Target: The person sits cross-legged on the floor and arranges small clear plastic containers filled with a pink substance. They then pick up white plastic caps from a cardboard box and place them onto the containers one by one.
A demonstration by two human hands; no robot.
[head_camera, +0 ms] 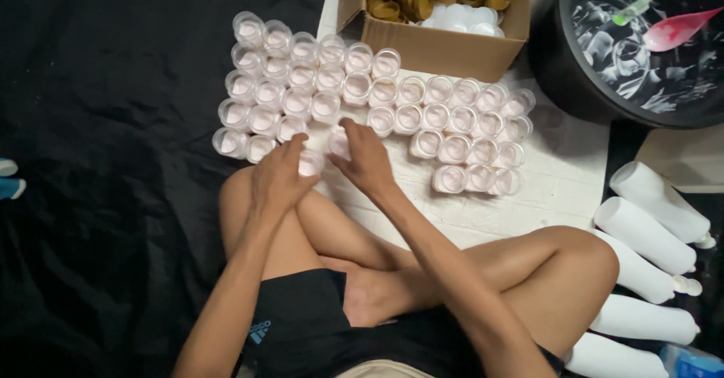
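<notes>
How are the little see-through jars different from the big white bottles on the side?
The small clear plastic jars stand upright in packed rows on the white mat; the tall white plastic bottles lie on their sides at the right. The jars are short, open-topped and show pale pink filling; the bottles are long, opaque and capped. The left hand and right hand touch jars, not bottles. Both kinds are round plastic containers.

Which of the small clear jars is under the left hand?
The jar at the front edge of the group, nearest the knees. The left hand touches it; the other jars stand in rows farther away, untouched by this hand.
</notes>
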